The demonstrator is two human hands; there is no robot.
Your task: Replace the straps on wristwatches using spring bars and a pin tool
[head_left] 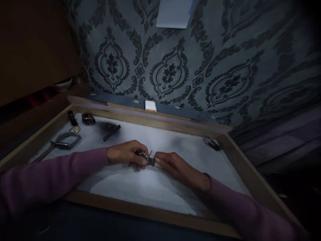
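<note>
Over the middle of a wooden tray lined in white, my left hand (132, 154) is closed around the round case of a wristwatch (144, 156). My right hand (173, 164) pinches the dark strap end of the same watch just to the right of the case. A thin dark piece sticks up between the two hands; I cannot make out what it is. A dark strap-like strip (111, 133) lies on the white lining beyond my left hand.
The wooden tray (165, 209) has raised walls all round. At its left lie a brown watch (88, 119), a gold-coloured watch (74, 128) and a grey band-like thing (67, 140). A dark looped item (212, 143) lies at the right. Behind stands a patterned wall (168, 73).
</note>
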